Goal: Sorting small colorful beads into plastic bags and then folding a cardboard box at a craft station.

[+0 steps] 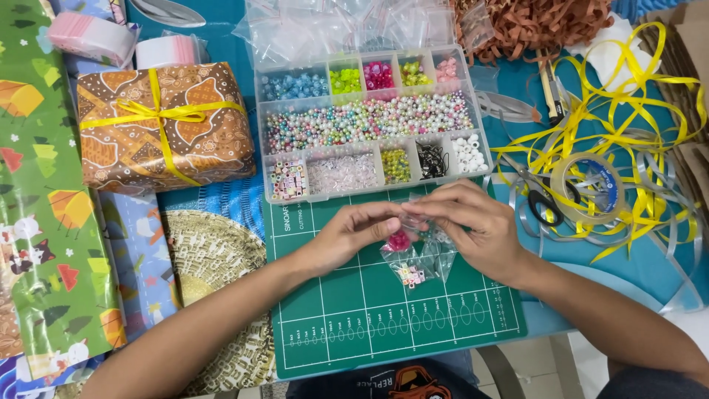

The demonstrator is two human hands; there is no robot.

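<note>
Pinching a small clear bag [402, 238] of pink beads between them above the green mat [369, 325], left hand [353, 235] and right hand [473, 225] work just beside the bead box [367, 118], its compartments within easy reach.

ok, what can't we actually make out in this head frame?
- What the fingertips pinch: left hand and right hand meet over a small clear bag holding pink beads; the fingers hide the bag's opening.
- Beads in the bead organizer box: too small to tell shapes apart.
- Scissors: partly buried under yellow ribbon.
- Green wrapping paper: cut off by the left edge.
</note>
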